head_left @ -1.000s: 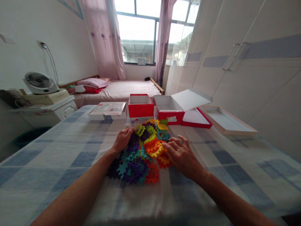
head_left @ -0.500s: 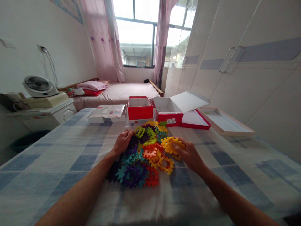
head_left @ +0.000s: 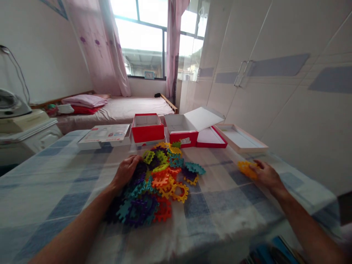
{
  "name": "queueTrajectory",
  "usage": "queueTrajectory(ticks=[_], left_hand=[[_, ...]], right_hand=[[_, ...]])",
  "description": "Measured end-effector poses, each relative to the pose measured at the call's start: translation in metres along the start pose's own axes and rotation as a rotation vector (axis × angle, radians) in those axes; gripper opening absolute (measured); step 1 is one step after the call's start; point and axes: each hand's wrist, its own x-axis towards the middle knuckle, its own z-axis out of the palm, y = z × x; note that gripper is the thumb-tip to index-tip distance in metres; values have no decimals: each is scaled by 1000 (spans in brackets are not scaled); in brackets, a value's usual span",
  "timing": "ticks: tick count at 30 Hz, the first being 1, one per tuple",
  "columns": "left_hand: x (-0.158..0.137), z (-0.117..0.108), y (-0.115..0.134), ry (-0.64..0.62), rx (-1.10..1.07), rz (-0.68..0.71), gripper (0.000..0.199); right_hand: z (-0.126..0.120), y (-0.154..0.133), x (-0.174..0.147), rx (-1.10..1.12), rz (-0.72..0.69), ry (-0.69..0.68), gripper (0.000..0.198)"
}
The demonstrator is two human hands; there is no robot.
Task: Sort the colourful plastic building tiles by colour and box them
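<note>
A heap of gear-edged plastic building pieces (head_left: 162, 179) in purple, teal, orange, yellow and lime lies on the checked cloth. At its upper left edge is my left hand (head_left: 126, 170), fingers curled and pressed together against the purple pieces; whatever they may hold is hidden. My right hand (head_left: 266, 178) grips a yellow toothed building piece (head_left: 247, 169) over the right part of the table, well apart from the heap. A teal toothed piece (head_left: 194, 168) sits at the heap's right side, with purple and yellow ones under it.
Along the table's far side stand a flat white box (head_left: 103, 135), a red box (head_left: 147, 128), a larger red box with its white lid raised (head_left: 183, 137) and a shallow pale tray (head_left: 242, 141). A bed (head_left: 134, 104) and a wardrobe (head_left: 261, 99) are behind.
My right hand has moved right, away from the heap, with the yellow building piece. Teal and purple pieces now show where it was. My left hand stays at the heap; the view has turned right.
</note>
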Motion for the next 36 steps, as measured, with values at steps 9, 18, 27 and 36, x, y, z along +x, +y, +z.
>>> queueTrajectory(ticks=[9, 18, 27, 36], left_hand=[[0, -1, -2, -4, 31, 10, 46], [0, 1, -1, -5, 49, 17, 48], [-1, 1, 5, -19, 60, 0, 45], [-1, 1, 5, -12, 76, 19, 47]], right_hand=[[18, -124, -96, 144, -532, -545, 27], [65, -183, -154, -125, -883, -653, 41], [61, -173, -136, 52, -622, -721, 31], [75, -193, -154, -48, -789, -633, 49]])
